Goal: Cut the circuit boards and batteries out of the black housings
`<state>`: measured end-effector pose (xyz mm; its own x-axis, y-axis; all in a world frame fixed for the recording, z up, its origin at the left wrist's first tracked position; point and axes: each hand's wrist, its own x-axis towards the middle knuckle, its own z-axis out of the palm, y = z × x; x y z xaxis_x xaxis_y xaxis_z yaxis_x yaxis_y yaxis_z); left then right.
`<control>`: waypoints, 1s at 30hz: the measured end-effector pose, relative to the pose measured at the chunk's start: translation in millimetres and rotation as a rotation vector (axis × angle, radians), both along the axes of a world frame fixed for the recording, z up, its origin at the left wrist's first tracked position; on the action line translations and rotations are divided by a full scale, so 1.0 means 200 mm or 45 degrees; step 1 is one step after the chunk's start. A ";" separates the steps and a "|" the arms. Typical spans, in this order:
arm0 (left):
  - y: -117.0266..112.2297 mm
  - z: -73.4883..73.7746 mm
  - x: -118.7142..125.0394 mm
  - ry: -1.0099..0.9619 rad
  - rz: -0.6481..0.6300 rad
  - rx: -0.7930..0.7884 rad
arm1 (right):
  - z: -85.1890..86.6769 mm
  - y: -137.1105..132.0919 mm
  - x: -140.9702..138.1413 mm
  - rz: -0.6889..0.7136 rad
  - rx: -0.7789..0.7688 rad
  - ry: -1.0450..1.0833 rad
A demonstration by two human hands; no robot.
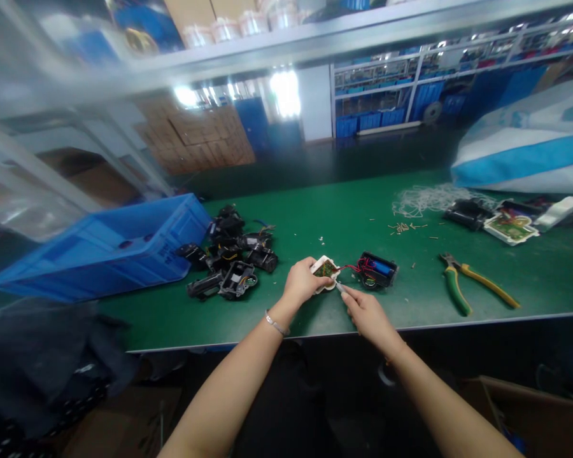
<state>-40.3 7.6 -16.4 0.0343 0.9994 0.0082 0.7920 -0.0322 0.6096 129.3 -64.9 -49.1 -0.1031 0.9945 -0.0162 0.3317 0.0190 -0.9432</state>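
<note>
My left hand (302, 280) is closed around the edge of a white plastic housing (319, 264) with a green circuit board (325, 270) inside it. Red wires (347, 268) run from this board to a black casing (395, 275) on the green bench, which holds a blue cylindrical cell (381, 267). My right hand (363, 310) grips a slim tool (340, 288) with a light grey end, its tip against the housing's lower right edge. The tool's exact kind is too small to make out.
Left of my hands lies a heap of black casings (239, 280) beside a blue crate (138, 245). Yellow-and-green cutting pliers (458, 270), small screws (402, 228), tangled clear strands (424, 200) and another white housing (510, 229) lie to the right. A shelf (315, 44) spans overhead.
</note>
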 end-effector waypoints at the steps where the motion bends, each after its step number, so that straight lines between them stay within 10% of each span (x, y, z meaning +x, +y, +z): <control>1: 0.00 0.00 0.00 -0.015 -0.004 0.003 | 0.00 0.00 0.00 -0.011 -0.006 0.005; 30: -0.03 0.02 0.01 0.149 -0.044 0.044 | 0.02 0.00 -0.01 -0.054 0.002 -0.139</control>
<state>-37.9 1.6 -11.9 0.0717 0.9968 0.0367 0.8559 -0.0803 0.5108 127.6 -65.1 -45.5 -0.0586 0.9980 -0.0233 0.4333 0.0044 -0.9012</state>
